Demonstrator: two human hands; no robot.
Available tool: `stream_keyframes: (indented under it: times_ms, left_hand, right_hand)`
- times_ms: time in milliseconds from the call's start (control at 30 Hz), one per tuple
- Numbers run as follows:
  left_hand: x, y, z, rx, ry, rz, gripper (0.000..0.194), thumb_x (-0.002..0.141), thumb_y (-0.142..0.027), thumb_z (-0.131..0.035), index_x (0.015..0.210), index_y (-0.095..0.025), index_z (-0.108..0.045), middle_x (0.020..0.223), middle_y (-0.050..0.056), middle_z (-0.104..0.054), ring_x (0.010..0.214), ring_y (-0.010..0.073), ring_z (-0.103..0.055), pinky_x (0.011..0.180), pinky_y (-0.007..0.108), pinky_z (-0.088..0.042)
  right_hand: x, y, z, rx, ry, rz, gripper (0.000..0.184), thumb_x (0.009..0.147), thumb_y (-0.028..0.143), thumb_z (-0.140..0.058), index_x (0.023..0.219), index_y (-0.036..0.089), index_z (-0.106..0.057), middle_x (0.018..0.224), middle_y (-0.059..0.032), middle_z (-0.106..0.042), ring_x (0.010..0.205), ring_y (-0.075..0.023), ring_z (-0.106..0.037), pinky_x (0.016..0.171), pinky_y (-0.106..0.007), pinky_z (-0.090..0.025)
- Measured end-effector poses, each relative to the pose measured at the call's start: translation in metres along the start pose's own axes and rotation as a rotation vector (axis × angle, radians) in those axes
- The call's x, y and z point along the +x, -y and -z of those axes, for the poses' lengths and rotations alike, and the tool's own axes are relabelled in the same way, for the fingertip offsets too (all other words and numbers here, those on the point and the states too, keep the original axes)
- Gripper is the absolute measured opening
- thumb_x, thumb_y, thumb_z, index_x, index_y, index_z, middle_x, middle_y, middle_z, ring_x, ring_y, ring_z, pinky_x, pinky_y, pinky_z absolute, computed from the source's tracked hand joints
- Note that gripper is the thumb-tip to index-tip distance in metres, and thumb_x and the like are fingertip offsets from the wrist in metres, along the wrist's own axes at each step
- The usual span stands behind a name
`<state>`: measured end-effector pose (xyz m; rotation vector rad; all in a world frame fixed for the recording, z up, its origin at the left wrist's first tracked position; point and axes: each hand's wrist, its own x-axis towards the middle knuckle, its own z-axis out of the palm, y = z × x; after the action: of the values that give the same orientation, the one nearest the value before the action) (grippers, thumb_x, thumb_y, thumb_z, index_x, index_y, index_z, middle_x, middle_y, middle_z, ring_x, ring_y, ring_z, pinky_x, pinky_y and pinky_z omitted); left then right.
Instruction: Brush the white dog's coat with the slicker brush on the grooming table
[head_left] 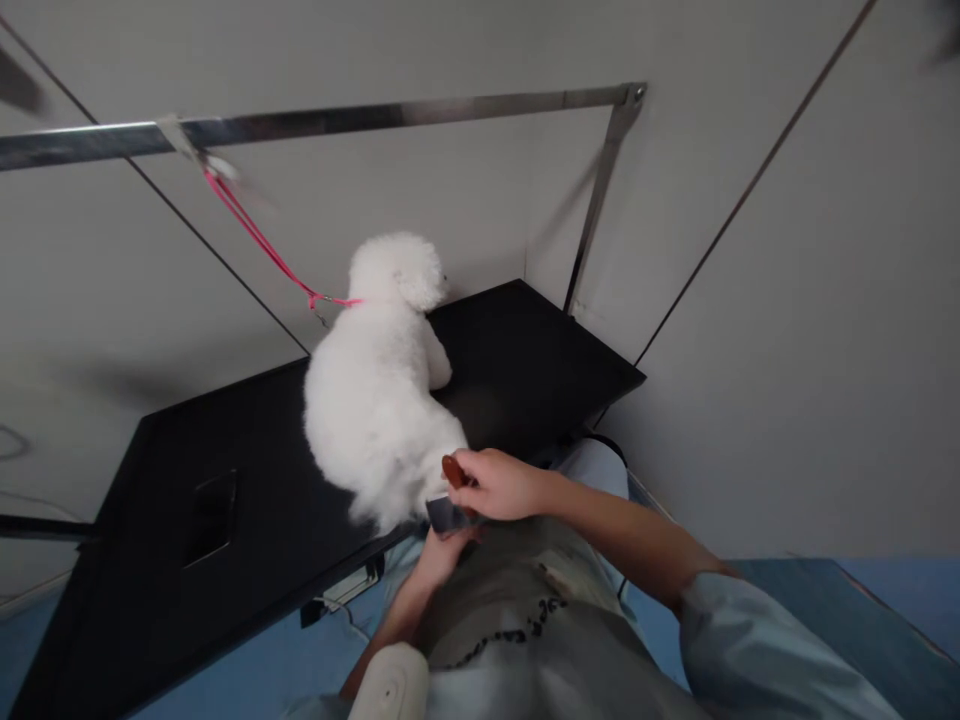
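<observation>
Gripping brush (448, 514) w/ R hand (493, 485); can't tell re grip of L hand (447, 556), just below, partly hidden. Just far-left of hands on bench (555, 370): dog (375, 385), long axis approx. near-to-far, head (390, 268) at far end, rump (403, 468) nearest R hand.

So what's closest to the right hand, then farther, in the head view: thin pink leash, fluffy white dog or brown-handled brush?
1. Brown-handled brush: in the right hand.
2. Fluffy white dog: left of the hand.
3. Thin pink leash: upper left.
</observation>
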<state>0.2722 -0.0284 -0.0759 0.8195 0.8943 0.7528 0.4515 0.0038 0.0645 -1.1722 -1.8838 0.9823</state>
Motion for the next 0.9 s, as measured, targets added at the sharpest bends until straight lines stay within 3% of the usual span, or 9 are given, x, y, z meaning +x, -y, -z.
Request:
stream_keyframes:
  times_ms: [133,267,300,433,567,600,733,867,900]
  left_hand:
    - [-0.003,0.005,-0.002,0.068,-0.093,-0.051,0.02,0.069,-0.019,-0.074,0.087,-0.017,-0.066,0.082,0.008,-0.072,0.061,0.02,-0.062,0.052,0.029,-0.044]
    - [-0.005,0.006,-0.004,0.13,-0.135,-0.04,0.011,0.069,-0.012,-0.071,0.073,-0.019,-0.064,0.065,0.001,-0.066,0.058,0.0173,-0.06,0.055,0.026,-0.046]
    - [-0.006,0.006,-0.004,0.123,-0.137,-0.044,0.01,0.07,-0.012,-0.071,0.072,-0.019,-0.064,0.065,0.0,-0.067,0.058,0.017,-0.06,0.054,0.026,-0.046]
    - [-0.007,0.005,-0.005,-0.01,-0.105,-0.045,0.014,0.073,-0.006,-0.066,0.083,-0.017,-0.069,0.073,0.003,-0.071,0.06,0.0176,-0.063,0.051,0.024,-0.044]
    - [-0.01,0.004,0.0,-0.043,-0.03,0.016,0.012,0.076,-0.006,-0.061,0.074,-0.016,-0.068,0.067,0.003,-0.068,0.058,0.0161,-0.061,0.052,0.024,-0.044]
    - [-0.012,0.004,0.001,-0.046,0.001,0.028,0.011,0.077,-0.008,-0.061,0.073,-0.016,-0.067,0.066,0.002,-0.067,0.058,0.0157,-0.061,0.052,0.024,-0.044]
    - [-0.016,0.001,0.005,-0.096,0.106,0.04,0.005,0.076,-0.022,-0.069,0.076,-0.018,-0.066,0.067,0.002,-0.064,0.061,0.0155,-0.059,0.056,0.026,-0.046]
    - [-0.018,-0.002,0.009,-0.193,0.236,0.087,0.029,0.066,-0.041,-0.079,0.07,-0.018,-0.063,0.062,0.002,-0.058,0.059,0.0148,-0.055,0.055,0.027,-0.045]
    - [-0.018,-0.002,0.01,-0.218,0.269,0.112,0.033,0.063,-0.044,-0.081,0.069,-0.017,-0.062,0.06,0.002,-0.056,0.057,0.014,-0.053,0.054,0.026,-0.044]
  right_hand:
    - [0.0,0.0,-0.003,-0.053,-0.346,-0.042,0.008,0.087,0.02,-0.052,0.095,0.019,-0.052,0.088,-0.0037,-0.067,0.078,-0.0151,-0.062,0.075,-0.028,-0.048]
    - [-0.001,0.001,-0.007,-0.118,0.012,-0.012,0.01,0.082,0.023,-0.061,0.084,0.02,-0.052,0.073,-0.0001,-0.063,0.066,-0.0146,-0.059,0.064,-0.026,-0.045]
    - [-0.001,0.002,-0.008,-0.126,0.03,-0.051,0.01,0.082,0.024,-0.061,0.083,0.02,-0.052,0.07,0.0007,-0.062,0.063,-0.0144,-0.058,0.062,-0.025,-0.044]
    - [-0.002,-0.001,-0.012,-0.134,-0.275,-0.074,0.008,0.087,0.021,-0.054,0.095,0.02,-0.052,0.086,-0.0037,-0.066,0.079,-0.0176,-0.063,0.074,-0.03,-0.047]
    - [-0.004,-0.016,-0.018,0.014,-0.087,-0.051,0.009,0.085,0.025,-0.058,0.09,0.02,-0.053,0.08,-0.0005,-0.066,0.074,-0.0156,-0.063,0.071,-0.028,-0.049]
    - [-0.004,-0.021,-0.019,0.056,-0.106,-0.079,0.009,0.086,0.025,-0.058,0.091,0.02,-0.052,0.078,0.0,-0.065,0.072,-0.0152,-0.063,0.07,-0.028,-0.05]
    - [-0.006,-0.037,-0.024,0.152,-0.451,-0.048,0.013,0.087,0.024,-0.054,0.098,0.02,-0.049,0.091,-0.0042,-0.066,0.085,-0.0165,-0.064,0.084,-0.033,-0.05]
    - [-0.003,-0.048,-0.034,0.384,-0.235,-0.029,0.018,0.084,0.029,-0.059,0.095,0.02,-0.047,0.085,-0.0021,-0.063,0.078,-0.0153,-0.063,0.077,-0.032,-0.052]
    - [-0.001,-0.05,-0.036,0.428,-0.254,-0.052,0.02,0.084,0.031,-0.059,0.096,0.021,-0.046,0.083,-0.0014,-0.063,0.078,-0.0151,-0.063,0.078,-0.032,-0.052]
